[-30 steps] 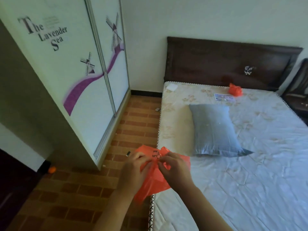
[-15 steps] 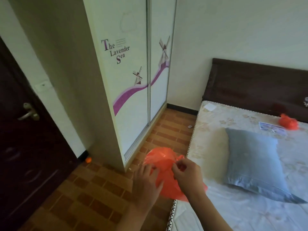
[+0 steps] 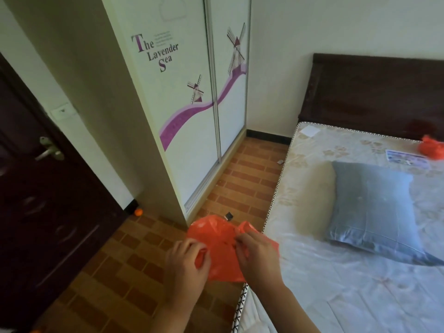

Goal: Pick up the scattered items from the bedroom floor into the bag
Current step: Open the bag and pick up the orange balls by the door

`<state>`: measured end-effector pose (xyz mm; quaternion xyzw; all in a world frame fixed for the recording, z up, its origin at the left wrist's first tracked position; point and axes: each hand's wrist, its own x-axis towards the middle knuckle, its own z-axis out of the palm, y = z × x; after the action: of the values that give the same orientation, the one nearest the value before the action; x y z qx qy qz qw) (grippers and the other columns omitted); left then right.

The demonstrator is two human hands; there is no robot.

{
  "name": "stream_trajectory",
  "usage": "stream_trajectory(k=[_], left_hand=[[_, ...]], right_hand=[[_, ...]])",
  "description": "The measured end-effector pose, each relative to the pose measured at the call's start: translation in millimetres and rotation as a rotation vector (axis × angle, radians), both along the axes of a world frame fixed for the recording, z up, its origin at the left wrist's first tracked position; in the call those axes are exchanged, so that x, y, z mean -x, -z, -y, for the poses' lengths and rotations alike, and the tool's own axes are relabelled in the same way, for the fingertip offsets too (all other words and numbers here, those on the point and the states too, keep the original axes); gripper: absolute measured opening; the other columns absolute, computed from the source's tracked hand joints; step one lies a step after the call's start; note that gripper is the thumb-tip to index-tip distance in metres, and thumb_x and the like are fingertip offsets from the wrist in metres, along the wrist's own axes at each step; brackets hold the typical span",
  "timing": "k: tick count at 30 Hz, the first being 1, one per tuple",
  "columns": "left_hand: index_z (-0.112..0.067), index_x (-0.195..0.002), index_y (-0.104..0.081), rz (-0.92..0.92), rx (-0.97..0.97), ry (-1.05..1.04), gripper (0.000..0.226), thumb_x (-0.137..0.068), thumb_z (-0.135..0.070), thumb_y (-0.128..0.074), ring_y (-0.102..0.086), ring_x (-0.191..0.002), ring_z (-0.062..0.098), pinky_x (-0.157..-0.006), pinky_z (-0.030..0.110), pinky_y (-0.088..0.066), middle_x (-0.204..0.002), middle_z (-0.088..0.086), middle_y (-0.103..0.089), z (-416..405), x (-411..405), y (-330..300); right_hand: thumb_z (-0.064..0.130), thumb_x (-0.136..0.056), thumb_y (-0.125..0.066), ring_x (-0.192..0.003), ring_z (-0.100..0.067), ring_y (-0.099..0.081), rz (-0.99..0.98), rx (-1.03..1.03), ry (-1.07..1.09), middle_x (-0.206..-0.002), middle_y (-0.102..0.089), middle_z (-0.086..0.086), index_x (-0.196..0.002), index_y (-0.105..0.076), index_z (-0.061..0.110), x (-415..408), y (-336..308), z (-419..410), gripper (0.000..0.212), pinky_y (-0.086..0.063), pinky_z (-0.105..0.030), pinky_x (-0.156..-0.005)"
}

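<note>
Beside the bed's (image 3: pixel 336 296) near edge, both hands, left (image 3: pixel 186 261) and right (image 3: pixel 257 254), pinch the orange bag (image 3: pixel 219 239); spread its mouth wide before stooping for floor (image 3: pixel 115 272) scraps.

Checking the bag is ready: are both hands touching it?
Touching. The head view shows the left hand and right hand each pinching the orange bag.

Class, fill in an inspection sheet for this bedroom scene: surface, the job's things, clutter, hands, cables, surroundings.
Surface: brick-pattern floor.
Job's things: orange bag held above the floor; small dark item, small pale item and orange ball on the floor.
Clutter: second orange bag and leaflet on the bed.
Hands: left hand and right hand both grip the bag.
Cables: nothing seen.
Surroundings: wardrobe, dark door, blue pillow.
</note>
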<state>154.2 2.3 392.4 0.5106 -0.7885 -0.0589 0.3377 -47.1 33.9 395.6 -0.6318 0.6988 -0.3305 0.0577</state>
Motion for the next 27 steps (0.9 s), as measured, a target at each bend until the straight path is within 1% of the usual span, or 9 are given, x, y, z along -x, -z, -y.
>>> stream_trajectory(k=[3, 5, 7, 11, 14, 17, 20, 22, 27], left_hand=[[-0.022, -0.091, -0.073, 0.007, -0.038, -0.032, 0.017, -0.08, -0.018, -0.085, -0.06, -0.088, 0.015, -0.075, 0.04, -0.054, -0.095, -0.011, -0.065, -10.5, -7.2, 2.6], [-0.021, -0.09, -0.073, 0.002, -0.037, -0.052, 0.02, -0.077, -0.017, -0.088, -0.06, -0.087, 0.016, -0.074, 0.04, -0.054, -0.094, -0.009, -0.065, -11.3, -12.9, 0.1], [-0.02, -0.088, -0.073, -0.019, -0.038, -0.07, 0.019, -0.078, -0.017, -0.088, -0.06, -0.087, 0.015, -0.074, 0.038, -0.054, -0.093, -0.009, -0.066, -9.9, -21.8, -4.1], [-0.023, -0.086, -0.07, -0.111, -0.074, -0.073, 0.015, -0.08, -0.023, -0.084, -0.058, -0.083, 0.008, -0.071, 0.03, -0.054, -0.089, -0.014, -0.063, -0.5, -58.4, -7.8], [-0.025, -0.086, -0.067, -0.195, -0.108, -0.093, 0.013, -0.084, -0.026, -0.081, -0.058, -0.08, 0.005, -0.069, 0.026, -0.054, -0.086, -0.017, -0.06, 11.0, -97.8, -8.9], [-0.023, -0.085, -0.07, -0.263, -0.117, -0.173, 0.013, -0.085, -0.022, -0.083, -0.06, -0.078, 0.005, -0.067, 0.02, -0.051, -0.085, -0.015, -0.062, 24.6, -143.0, -5.3], [-0.026, -0.088, -0.069, -0.325, -0.15, -0.213, 0.009, -0.092, -0.032, -0.074, -0.063, -0.08, 0.005, -0.066, 0.033, -0.058, -0.088, -0.017, -0.062, 37.3, -191.8, 0.6], [-0.025, -0.09, -0.07, -0.363, -0.159, -0.263, 0.007, -0.091, -0.032, -0.073, -0.063, -0.082, 0.006, -0.067, 0.035, -0.058, -0.089, -0.016, -0.063, 41.5, -223.8, -1.3], [-0.023, -0.093, -0.074, -0.398, -0.148, -0.45, 0.009, -0.086, -0.025, -0.08, -0.064, -0.082, 0.005, -0.068, 0.02, -0.052, -0.09, -0.012, -0.069, 38.5, -301.5, -17.2]], right_hand=[[0.027, -0.094, -0.057, -0.093, -0.016, -0.064, 0.035, -0.033, -0.049, -0.102, -0.07, 0.01, -0.119, -0.071, 0.03, -10.2, 6.1, -6.1, 0.029, -0.049, -0.032, -0.078], [0.025, -0.095, -0.056, -0.095, -0.017, -0.066, 0.026, -0.02, -0.054, -0.104, -0.073, 0.007, -0.126, -0.068, 0.027, -18.9, 2.7, -5.0, 0.033, -0.051, -0.035, -0.08], [0.026, -0.096, -0.058, -0.098, -0.018, -0.069, 0.03, 0.0, -0.032, -0.11, -0.075, 0.004, -0.126, -0.067, 0.023, -27.5, -2.8, -0.6, 0.032, -0.054, -0.035, -0.082], [0.034, -0.096, -0.052, -0.091, -0.018, -0.069, -0.007, -0.036, 0.036, -0.103, -0.076, 0.011, -0.111, -0.071, 0.028, -52.2, -9.7, 10.3, 0.025, -0.052, -0.04, -0.076], [0.03, -0.094, -0.06, -0.088, -0.013, -0.066, -0.033, -0.069, 0.064, -0.094, -0.074, 0.015, -0.101, -0.072, 0.031, -80.9, -15.5, 19.0, 0.014, -0.048, -0.038, -0.076], [0.027, -0.089, -0.066, -0.087, -0.013, -0.067, -0.002, -0.09, 0.06, -0.09, -0.072, 0.013, -0.096, -0.073, 0.03, -113.7, -21.0, 32.7, 0.011, -0.05, -0.037, -0.079], [0.027, -0.085, -0.065, -0.078, -0.016, -0.065, 0.033, -0.104, 0.03, -0.083, -0.07, 0.01, -0.091, -0.07, 0.029, -154.2, -24.8, 51.8, 0.008, -0.053, -0.038, -0.076], [0.023, -0.082, -0.069, -0.072, -0.016, -0.064, 0.045, -0.112, 0.014, -0.077, -0.069, 0.01, -0.087, -0.068, 0.029, -184.8, -28.2, 65.3, 0.008, -0.053, -0.038, -0.072], [0.025, -0.087, -0.072, -0.07, -0.008, -0.066, 0.047, -0.162, -0.097, -0.079, -0.072, 0.011, -0.086, -0.07, 0.027, -266.0, -48.2, 96.8, 0.002, -0.054, -0.029, -0.062]])
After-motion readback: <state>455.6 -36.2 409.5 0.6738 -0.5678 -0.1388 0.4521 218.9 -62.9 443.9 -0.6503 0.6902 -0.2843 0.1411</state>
